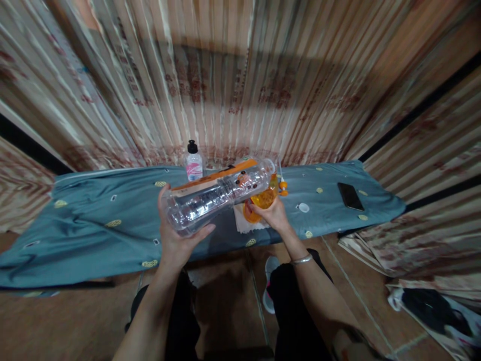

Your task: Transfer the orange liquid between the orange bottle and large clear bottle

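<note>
In the head view, the left hand (176,246) gripped a tilted clear bottle (220,196) near its base; the right hand (276,214) clasped an amber container (266,197) by the bottle's neck. Beyond stood a black-capped bottle (194,169); rightward, a phone (350,196) lay on blue-green cloth (90,230).

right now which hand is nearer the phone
Right. The right hand holds the orange bottle, left of the phone; the left hand is farther left, at the clear bottle's base.
</note>
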A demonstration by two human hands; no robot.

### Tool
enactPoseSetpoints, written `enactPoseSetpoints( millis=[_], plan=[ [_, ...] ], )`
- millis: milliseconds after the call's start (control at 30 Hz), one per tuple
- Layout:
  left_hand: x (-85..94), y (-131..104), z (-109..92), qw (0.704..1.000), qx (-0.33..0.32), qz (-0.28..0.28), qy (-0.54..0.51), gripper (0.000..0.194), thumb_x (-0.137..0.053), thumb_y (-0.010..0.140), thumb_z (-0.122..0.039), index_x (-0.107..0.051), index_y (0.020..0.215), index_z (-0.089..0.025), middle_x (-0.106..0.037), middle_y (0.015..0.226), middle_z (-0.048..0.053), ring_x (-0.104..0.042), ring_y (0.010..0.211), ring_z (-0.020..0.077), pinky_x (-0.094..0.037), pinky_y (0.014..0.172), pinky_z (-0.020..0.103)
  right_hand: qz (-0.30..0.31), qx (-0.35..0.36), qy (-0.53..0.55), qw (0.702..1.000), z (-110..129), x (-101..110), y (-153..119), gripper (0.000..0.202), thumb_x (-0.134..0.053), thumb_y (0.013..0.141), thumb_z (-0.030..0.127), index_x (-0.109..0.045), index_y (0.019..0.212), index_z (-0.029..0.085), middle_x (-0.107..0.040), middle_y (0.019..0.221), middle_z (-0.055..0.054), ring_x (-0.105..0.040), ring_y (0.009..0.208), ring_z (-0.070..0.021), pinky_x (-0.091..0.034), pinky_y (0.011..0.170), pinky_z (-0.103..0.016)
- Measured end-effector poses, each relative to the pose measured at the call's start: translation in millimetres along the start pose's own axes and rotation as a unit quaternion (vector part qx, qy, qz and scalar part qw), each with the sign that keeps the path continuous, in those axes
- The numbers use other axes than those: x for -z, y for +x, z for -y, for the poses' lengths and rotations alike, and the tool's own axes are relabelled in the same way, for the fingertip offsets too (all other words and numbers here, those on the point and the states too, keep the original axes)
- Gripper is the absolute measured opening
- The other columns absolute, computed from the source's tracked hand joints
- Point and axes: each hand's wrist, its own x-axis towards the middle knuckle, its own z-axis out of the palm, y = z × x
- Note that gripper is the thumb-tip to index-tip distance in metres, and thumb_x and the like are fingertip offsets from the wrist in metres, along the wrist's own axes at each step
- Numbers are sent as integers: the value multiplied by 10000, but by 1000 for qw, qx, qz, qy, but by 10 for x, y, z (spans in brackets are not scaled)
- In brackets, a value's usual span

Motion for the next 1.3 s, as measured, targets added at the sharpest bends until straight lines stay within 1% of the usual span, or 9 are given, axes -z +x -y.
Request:
enactPoseSetpoints(
  millis=[67, 167, 333, 567, 733, 933, 1067, 1233, 1300],
  plan=[
    [-4, -3, -19, 1000, 14, -2, -7, 1199, -1038, 532, -371, -436, 1567, -320, -640, 1409, 98, -699, 1221, 303, -582, 1097, 489, -5, -2, -2, 1000, 10, 1, -2, 724, -917, 607, 489, -619, 1201, 203, -796, 1191, -155, -758, 1139, -373, -596, 1021, -525],
    [-9, 6, -50, 1000, 17, -8, -6, 1187, -1040, 515, -358, -461, 1551, -317, -653, 1395, 95, -707, 1211, 323, -581, 1104, 520, -5, 1, 2, 1000, 25, 3, -5, 737, -906, 614, 510, -616, 1212, 194, -790, 1208, -168, -753, 1150, -380, -592, 1020, -531],
    [-18, 17, -72, 999, 28, -14, -11, 1150, -1032, 513, -327, -489, 1526, -351, -665, 1371, 51, -721, 1176, 307, -609, 1068, 494, 5, -10, -13, 1000, 28, 10, -1, 691, -908, 621, 506, -632, 1180, 208, -790, 1217, -166, -758, 1140, -374, -596, 1013, -520],
    [-23, 17, -66, 998, 55, -11, -25, 1185, -1019, 507, -276, -453, 1546, -342, -660, 1362, 59, -700, 1191, 290, -591, 1086, 495, 1, -5, -3, 1000, 11, 6, -5, 720, -915, 622, 508, -626, 1211, 211, -791, 1225, -156, -754, 1158, -365, -599, 1009, -502],
    [-18, 41, -100, 998, 59, -8, 9, 1146, -1011, 529, -323, -470, 1540, -316, -653, 1398, 90, -685, 1244, 328, -540, 1144, 550, 13, -7, 6, 1000, -9, -2, -10, 714, -901, 645, 535, -630, 1221, 211, -800, 1199, -148, -767, 1116, -355, -598, 1003, -505],
    [3, 60, -88, 998, 50, -18, 39, 1126, -1012, 519, -375, -502, 1521, -315, -635, 1452, 104, -655, 1309, 367, -463, 1211, 599, 10, -7, 8, 1000, -8, -14, -9, 705, -897, 651, 508, -607, 1229, 227, -799, 1207, -141, -758, 1152, -353, -601, 1002, -493],
    [25, 40, -59, 997, 65, -7, 36, 1126, -1004, 535, -359, -475, 1529, -321, -619, 1462, 110, -681, 1271, 363, -510, 1168, 592, 7, -12, -7, 1000, 22, -21, -5, 677, -898, 647, 487, -615, 1208, 236, -809, 1163, -123, -768, 1131, -352, -618, 958, -469],
    [45, 34, -66, 997, 62, -11, 49, 1122, -1015, 521, -352, -486, 1509, -319, -579, 1508, 113, -634, 1336, 377, -459, 1213, 596, 3, -21, -7, 1000, 25, -32, -2, 702, -898, 625, 474, -608, 1218, 234, -808, 1165, -123, -773, 1118, -356, -619, 965, -478],
    [45, 39, -77, 997, 62, -8, 36, 1100, -1015, 533, -350, -492, 1500, -342, -603, 1467, 95, -660, 1292, 359, -493, 1185, 588, 2, -19, -4, 1000, 5, -38, -1, 713, -904, 619, 475, -608, 1223, 240, -812, 1148, -116, -773, 1117, -359, -621, 966, -485]
  ],
)
